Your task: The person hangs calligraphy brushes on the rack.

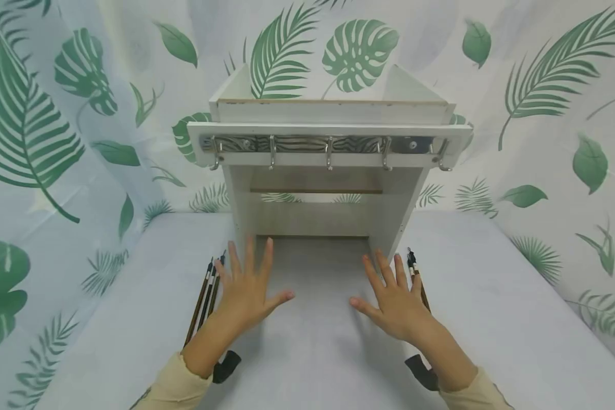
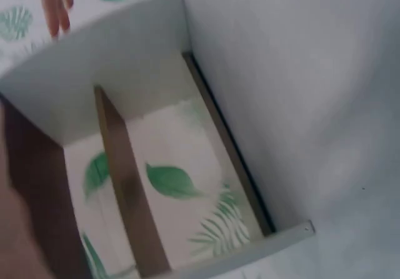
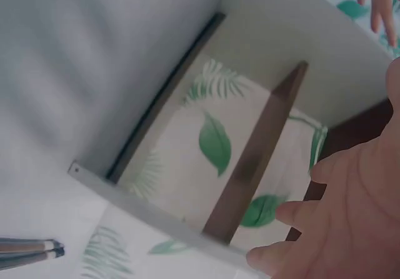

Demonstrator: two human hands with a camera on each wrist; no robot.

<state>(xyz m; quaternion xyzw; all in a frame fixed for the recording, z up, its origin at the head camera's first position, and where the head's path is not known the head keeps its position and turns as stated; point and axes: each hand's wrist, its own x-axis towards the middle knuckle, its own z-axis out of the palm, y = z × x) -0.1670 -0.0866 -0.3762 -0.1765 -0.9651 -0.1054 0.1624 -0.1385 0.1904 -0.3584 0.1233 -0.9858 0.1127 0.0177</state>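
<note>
Presently, left hand [image 1: 243, 293]: reaches forward from lower left, back turned to the head camera, with straight fingers fanned wide and thumb stretched inward.
Right hand [image 1: 400, 304]: mirrors that pose from lower right, also with fingers spread wide and thumb pointed inward.
Cream sleeves [image 1: 176, 384]: end on the forearms, short of both wrists, with a dark piece [image 1: 227, 366] just beside the left wrist.
White cabinet [image 1: 333, 114]: stands ahead, between and beyond the hands, open side facing near; cannot tell whether touched by the fingertips.
Hook rail [image 1: 299, 144]: runs across the cabinet's upper front.
Inner shelf [image 2: 125, 172]: spans the cabinet's inside, brown-edged.
Slim rods: lie beside each hand, left bunch [image 1: 199, 304] and right bunch [image 1: 423, 291], partly covered.
Tabletop [image 1: 492, 296]: stretches pale, with soft shadows near the hands.
Backdrop cloth [image 1: 430, 68]: hangs behind and at the sides, white with green leaf prints.
</note>
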